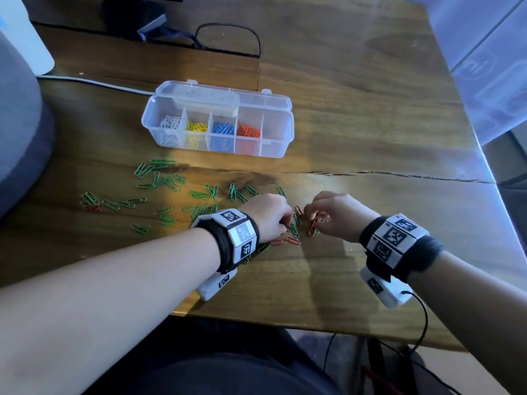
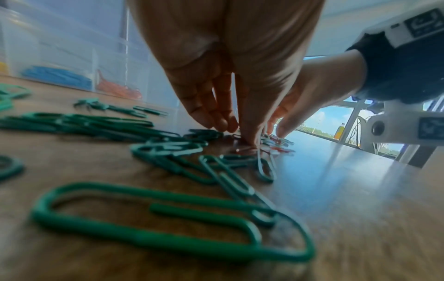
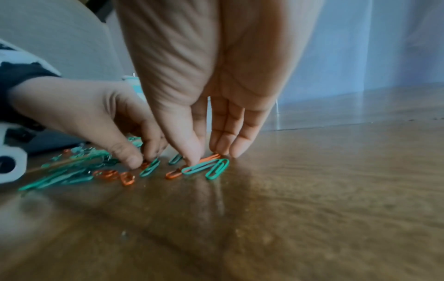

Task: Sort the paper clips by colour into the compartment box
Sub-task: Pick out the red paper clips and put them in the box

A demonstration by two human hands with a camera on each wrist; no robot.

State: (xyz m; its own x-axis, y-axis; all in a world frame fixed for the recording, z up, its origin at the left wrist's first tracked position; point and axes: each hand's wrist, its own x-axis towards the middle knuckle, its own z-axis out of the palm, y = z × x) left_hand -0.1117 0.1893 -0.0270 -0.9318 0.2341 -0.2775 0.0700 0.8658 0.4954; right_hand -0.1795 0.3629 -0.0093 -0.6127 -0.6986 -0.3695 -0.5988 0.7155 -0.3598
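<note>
The clear compartment box (image 1: 278,143) stands open at mid-table with white, yellow, blue and orange clips in separate cells; its rightmost cell looks empty. Green paper clips (image 1: 159,181) lie scattered in front of it. A few orange paper clips (image 3: 113,174) are mixed with green ones between my hands. My left hand (image 1: 286,223) points its fingers down and pinches at an orange clip (image 3: 144,165) with thumb and forefinger. My right hand (image 3: 199,154) has thumb and forefinger on another orange clip (image 3: 174,174) lying on the table, its other fingers (image 3: 236,144) straight.
A lone orange clip (image 1: 92,208) lies at the far left among green ones. A black cable loop (image 1: 228,38) and a white cable (image 1: 94,82) run behind the box. A grey rounded object (image 1: 20,132) stands at the left. The table's front edge (image 1: 285,323) is close behind my wrists.
</note>
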